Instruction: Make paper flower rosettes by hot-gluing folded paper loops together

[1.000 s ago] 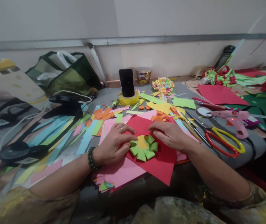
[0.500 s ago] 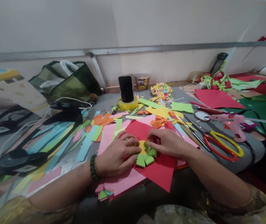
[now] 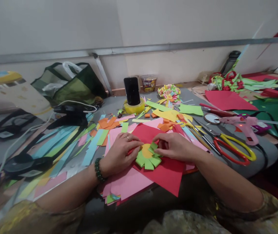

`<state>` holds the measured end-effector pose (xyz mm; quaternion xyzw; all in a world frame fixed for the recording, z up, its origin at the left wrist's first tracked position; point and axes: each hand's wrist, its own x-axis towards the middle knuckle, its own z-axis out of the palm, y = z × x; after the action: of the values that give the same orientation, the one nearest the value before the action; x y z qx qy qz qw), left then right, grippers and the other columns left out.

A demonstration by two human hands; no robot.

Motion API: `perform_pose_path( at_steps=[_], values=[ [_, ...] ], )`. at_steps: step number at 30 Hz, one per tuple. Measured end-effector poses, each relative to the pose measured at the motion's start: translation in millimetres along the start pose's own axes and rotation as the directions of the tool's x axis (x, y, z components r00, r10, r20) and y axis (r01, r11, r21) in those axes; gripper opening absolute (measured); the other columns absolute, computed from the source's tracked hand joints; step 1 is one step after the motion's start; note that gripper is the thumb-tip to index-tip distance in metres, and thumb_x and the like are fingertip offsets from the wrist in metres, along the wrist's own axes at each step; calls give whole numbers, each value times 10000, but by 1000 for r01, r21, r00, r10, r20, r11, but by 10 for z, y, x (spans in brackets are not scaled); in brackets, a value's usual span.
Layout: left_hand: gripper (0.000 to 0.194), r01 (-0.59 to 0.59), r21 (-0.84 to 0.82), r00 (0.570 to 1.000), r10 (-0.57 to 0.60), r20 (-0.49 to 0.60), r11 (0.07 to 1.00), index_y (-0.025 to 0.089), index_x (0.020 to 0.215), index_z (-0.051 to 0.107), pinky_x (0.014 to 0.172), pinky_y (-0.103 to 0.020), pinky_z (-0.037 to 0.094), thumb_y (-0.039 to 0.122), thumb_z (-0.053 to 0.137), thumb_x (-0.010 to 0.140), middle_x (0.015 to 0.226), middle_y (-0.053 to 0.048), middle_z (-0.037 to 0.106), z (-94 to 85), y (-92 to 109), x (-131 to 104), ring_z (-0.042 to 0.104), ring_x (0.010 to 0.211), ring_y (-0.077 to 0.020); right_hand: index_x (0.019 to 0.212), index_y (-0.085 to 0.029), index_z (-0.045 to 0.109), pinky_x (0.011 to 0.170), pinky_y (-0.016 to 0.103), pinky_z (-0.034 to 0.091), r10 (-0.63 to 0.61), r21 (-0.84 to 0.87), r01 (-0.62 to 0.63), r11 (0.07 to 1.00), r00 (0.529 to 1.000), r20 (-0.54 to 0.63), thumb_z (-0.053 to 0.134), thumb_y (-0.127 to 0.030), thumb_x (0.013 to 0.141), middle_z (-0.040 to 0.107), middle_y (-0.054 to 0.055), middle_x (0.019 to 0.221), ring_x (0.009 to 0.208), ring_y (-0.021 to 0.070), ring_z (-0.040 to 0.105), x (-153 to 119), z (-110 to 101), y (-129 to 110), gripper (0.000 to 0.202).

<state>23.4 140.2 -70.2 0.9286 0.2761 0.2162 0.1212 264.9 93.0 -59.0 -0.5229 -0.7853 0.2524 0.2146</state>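
Observation:
A paper flower with a yellow round centre and fringed green petals lies on a sheet of red paper, with pink paper sheets stacked underneath. My left hand, wearing a ring and a green bead bracelet, has its thumb and fingers closed at the flower's left edge. At the upper right of the yellow centre, my right hand pinches a green paper strip whose petals curve along the flower's edge. The fingers partly hide the contact points.
To the right lie scissors with red and yellow handles and a pink glue gun. A phone stands in a yellow tape roll. Cut paper strips cover the left. Behind are a paper cup and a green bag.
My left hand has drawn back left and up, uncovering the flower's left petals and yellow centre. My right hand stays at the green strip, slightly shifted.

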Motion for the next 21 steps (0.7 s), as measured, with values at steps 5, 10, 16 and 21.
perform_pose_path(
  at_steps=[5,10,16,21],
  values=[
    [290,54,-81,997,-57,-41,995,194,1052,769,804,-367,501,275,507,957,937,-95,765,20,10,18,675,863,-223,1051,-169,689,624,243,437,-14,18,14,1000,999,-34,650,-122,822,708,8,768,650,130,614,5,22,-23,237],
    [259,94,-183,994,-103,-40,979,174,1036,765,766,-323,521,275,553,928,902,-87,771,12,12,33,677,808,-204,981,-165,716,713,307,470,-28,-141,17,990,997,-77,697,-265,858,722,100,960,848,208,655,49,67,-47,160],
    [244,181,-346,980,-199,-18,921,187,1020,773,840,-340,547,298,621,864,984,-91,792,21,10,34,695,877,-218,826,-182,655,644,265,447,-5,103,11,995,998,-59,691,-172,791,666,15,785,697,148,585,107,102,-47,52],
    [285,357,-693,922,-358,151,626,181,926,801,728,-264,545,357,817,701,892,-60,794,-14,54,47,681,787,-188,792,-197,647,665,269,473,-92,282,117,952,991,-102,651,-231,791,677,4,761,699,145,595,113,66,-185,34]
  ],
)
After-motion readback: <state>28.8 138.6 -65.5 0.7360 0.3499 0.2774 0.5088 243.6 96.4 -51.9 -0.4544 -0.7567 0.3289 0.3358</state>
